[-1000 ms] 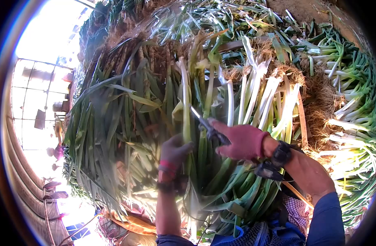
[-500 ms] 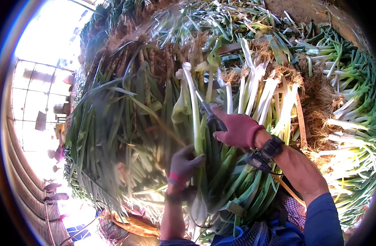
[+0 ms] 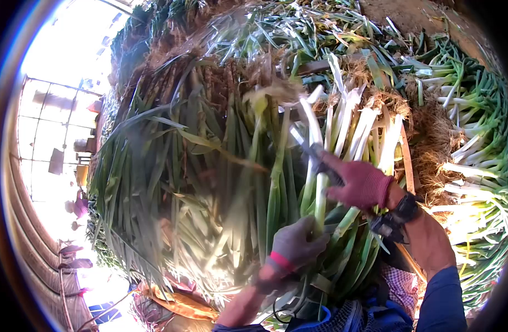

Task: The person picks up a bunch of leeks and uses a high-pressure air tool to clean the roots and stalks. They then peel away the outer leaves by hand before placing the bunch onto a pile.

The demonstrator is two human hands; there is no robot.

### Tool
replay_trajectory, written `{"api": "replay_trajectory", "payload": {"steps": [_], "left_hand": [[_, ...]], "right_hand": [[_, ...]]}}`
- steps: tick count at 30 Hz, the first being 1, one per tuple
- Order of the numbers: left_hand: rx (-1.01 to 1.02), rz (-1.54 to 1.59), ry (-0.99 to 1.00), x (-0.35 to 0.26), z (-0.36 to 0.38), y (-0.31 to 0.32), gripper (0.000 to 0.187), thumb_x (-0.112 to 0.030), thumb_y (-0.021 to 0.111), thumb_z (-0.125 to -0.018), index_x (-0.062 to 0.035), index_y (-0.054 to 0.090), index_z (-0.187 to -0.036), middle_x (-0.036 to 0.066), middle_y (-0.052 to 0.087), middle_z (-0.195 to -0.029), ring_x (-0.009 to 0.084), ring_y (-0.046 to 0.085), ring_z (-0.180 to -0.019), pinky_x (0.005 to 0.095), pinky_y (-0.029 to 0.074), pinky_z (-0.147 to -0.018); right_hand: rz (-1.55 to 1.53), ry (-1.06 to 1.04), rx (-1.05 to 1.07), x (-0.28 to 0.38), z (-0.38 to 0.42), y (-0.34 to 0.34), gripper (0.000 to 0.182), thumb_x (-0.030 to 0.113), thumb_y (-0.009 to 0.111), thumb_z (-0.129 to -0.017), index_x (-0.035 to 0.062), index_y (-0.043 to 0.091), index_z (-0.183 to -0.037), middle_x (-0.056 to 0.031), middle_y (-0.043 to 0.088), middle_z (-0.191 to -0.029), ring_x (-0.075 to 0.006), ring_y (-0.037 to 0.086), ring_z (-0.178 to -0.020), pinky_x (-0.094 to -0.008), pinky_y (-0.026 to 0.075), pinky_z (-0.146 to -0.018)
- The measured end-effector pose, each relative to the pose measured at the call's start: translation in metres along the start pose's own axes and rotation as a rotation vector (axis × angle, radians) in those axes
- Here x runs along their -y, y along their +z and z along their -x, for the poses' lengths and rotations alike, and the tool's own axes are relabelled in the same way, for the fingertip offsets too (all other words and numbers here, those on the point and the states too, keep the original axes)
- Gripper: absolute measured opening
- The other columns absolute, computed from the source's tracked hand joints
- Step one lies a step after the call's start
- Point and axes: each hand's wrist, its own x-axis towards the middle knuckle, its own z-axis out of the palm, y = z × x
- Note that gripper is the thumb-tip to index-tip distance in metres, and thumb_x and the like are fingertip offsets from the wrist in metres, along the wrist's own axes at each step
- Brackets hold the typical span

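My left hand point(image 3: 299, 243), in a grey glove with a pink cuff, is closed around the green lower part of a leek point(image 3: 318, 191) whose white end points up. My right hand point(image 3: 360, 183), in a red glove, grips a dark-handled tool point(image 3: 325, 165) with a pale, blurred tip beside the white stalks. Peeled white leeks point(image 3: 367, 130) with brown roots stand just beyond my right hand. Unpeeled leeks with long green leaves point(image 3: 148, 182) lie to the left of both hands.
Rows of leeks with white stems point(image 3: 472, 185) run down the right side. Loose leaf scraps point(image 3: 259, 27) cover the back. An orange cloth or bag point(image 3: 182, 306) lies at the lower left. A wire grid point(image 3: 49, 124) and curved wall edge stand at the far left.
Both hands have shifted to the right, with the leek and the tool. The white stalk that stood left of the tool now stands beside the peeled leeks.
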Motion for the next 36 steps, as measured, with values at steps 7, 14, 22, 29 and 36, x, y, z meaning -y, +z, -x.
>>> {"api": "replay_trajectory", "payload": {"steps": [7,14,22,29,36], "left_hand": [[-0.528,-0.457,0.388,0.085,-0.113,-0.145,0.032,-0.013,0.069,-0.096,-0.0021,0.074,-0.125,0.005,0.074,-0.089,0.0091,0.069,-0.081,0.0272,0.055,-0.072],[-0.655,-0.481,-0.116,0.112,-0.227,-0.173,0.052,-0.028,0.069,-0.092,0.0001,0.067,-0.135,0.022,0.076,-0.118,0.0368,0.072,-0.112,0.045,0.055,-0.098],[-0.374,-0.247,-0.134,0.125,-0.153,-0.139,0.05,-0.025,0.084,-0.077,-0.002,0.072,-0.12,0.015,0.078,-0.107,0.0264,0.075,-0.094,0.039,0.059,-0.085],[-0.357,-0.387,-0.227,0.105,-0.065,-0.079,0.064,-0.043,0.084,-0.082,-0.0137,0.068,-0.137,0.017,0.079,-0.112,0.0326,0.076,-0.104,0.0423,0.058,-0.091],[-0.391,-0.282,-0.214,0.104,-0.075,-0.082,0.046,-0.041,0.079,-0.089,-0.0103,0.077,-0.123,0.014,0.08,-0.107,0.03,0.077,-0.1,0.0409,0.058,-0.088]], "right_hand": [[-0.108,0.07,-0.21,-0.031,0.008,0.001,0.101,0.045,0.069,-0.096,0.0178,0.009,-0.172,-0.019,0.07,-0.081,-0.0309,0.072,-0.075,-0.0441,0.058,-0.074],[-0.115,-0.068,0.118,0.006,0.032,0.029,0.101,0.048,0.075,-0.092,0.0132,0.02,-0.17,-0.0289,0.072,-0.117,-0.044,0.074,-0.106,-0.0456,0.058,-0.095],[-0.118,-0.14,0.04,0.016,0.017,0.027,0.094,0.048,0.068,-0.095,0.0066,0.024,-0.168,-0.0273,0.073,-0.099,-0.0453,0.073,-0.097,-0.0505,0.057,-0.09],[-0.169,-0.166,0.301,0.034,0.005,0.029,0.098,0.044,0.067,-0.095,0.0057,0.014,-0.17,-0.0256,0.075,-0.096,-0.0409,0.075,-0.089,-0.0466,0.059,-0.086],[-0.098,-0.197,0.299,0.039,-0.011,0.034,0.096,0.042,0.064,-0.097,0.0029,0.014,-0.169,-0.0234,0.076,-0.091,-0.0369,0.075,-0.076,-0.0458,0.061,-0.078]]}}
